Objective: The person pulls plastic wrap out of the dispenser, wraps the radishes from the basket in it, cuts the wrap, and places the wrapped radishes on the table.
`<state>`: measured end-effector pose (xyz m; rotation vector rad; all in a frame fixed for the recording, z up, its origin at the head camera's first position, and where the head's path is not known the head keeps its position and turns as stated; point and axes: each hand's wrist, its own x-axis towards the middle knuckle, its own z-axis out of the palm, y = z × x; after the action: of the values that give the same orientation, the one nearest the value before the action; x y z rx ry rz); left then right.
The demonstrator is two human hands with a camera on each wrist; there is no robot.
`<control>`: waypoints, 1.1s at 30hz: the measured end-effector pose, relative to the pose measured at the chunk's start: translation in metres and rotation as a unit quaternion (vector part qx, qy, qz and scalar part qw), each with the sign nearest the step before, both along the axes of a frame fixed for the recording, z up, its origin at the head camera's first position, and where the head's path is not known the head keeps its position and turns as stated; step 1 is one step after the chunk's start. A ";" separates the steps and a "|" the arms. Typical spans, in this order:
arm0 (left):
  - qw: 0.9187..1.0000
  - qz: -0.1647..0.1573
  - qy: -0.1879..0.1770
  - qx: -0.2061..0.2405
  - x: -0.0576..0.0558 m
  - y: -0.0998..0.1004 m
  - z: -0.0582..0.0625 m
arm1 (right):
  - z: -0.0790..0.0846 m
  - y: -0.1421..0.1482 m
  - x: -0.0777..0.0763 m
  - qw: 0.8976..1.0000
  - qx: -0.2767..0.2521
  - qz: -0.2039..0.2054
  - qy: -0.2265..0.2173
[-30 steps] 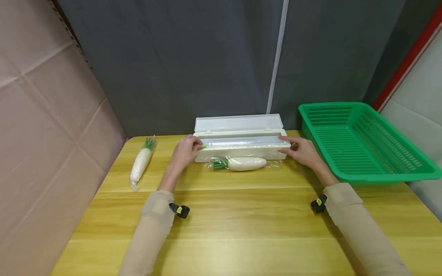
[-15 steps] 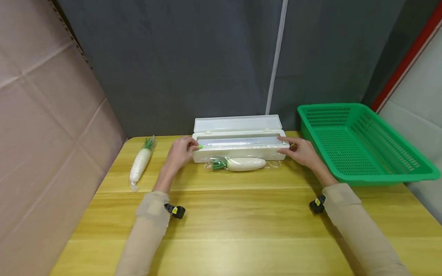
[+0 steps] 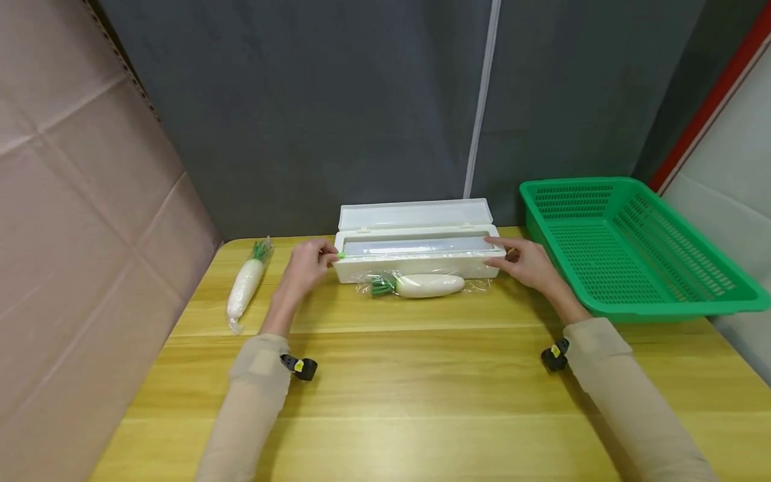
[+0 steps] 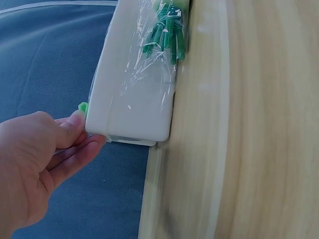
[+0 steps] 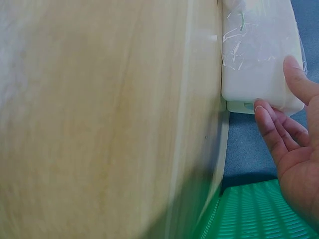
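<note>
A white cling film dispenser (image 3: 415, 266) stands near the table's back with its lid raised and a roll inside. Film stretches from it down to a white radish (image 3: 430, 286) with green tops, lying in front, covered by film. At the dispenser's left end, my left hand (image 3: 306, 265) pinches a small green slide cutter (image 4: 83, 107) between thumb and forefinger; other fingers are by the end wall. My right hand (image 3: 527, 262) grips the right end, thumb (image 5: 297, 77) on the front face and fingers at the end wall.
Another film-wrapped radish (image 3: 245, 286) lies on the left of the wooden table (image 3: 397, 388). To the right is a green plastic basket (image 3: 674, 309), close beside my right hand. A dark curtain (image 3: 313, 120) hangs right behind the dispenser.
My left hand has slid slightly left with the green slide cutter, along the dispenser's edge to its left end. My right hand keeps its grip on the right end.
</note>
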<state>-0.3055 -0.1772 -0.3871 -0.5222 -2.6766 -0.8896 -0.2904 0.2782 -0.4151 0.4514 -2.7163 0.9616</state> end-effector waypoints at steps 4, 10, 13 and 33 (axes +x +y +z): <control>1.000 -0.002 -0.007 0.002 -0.001 0.000 -0.001 | 0.000 0.001 0.001 1.000 -0.003 0.000 -0.008; 1.000 -0.011 0.003 0.013 0.000 -0.001 -0.004 | 0.003 0.001 0.003 1.000 -0.005 0.004 -0.026; 1.000 -0.015 0.008 0.015 0.000 -0.001 -0.005 | 0.004 0.000 0.004 0.999 -0.005 0.005 -0.033; 0.998 -0.025 0.054 0.015 0.006 0.004 -0.010 | 0.002 0.002 0.008 0.999 -0.010 0.049 -0.012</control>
<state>-0.2997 -0.1736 -0.3973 -0.6133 -2.5603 -0.8883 -0.2825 0.2801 -0.4134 0.5776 -2.7259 1.0254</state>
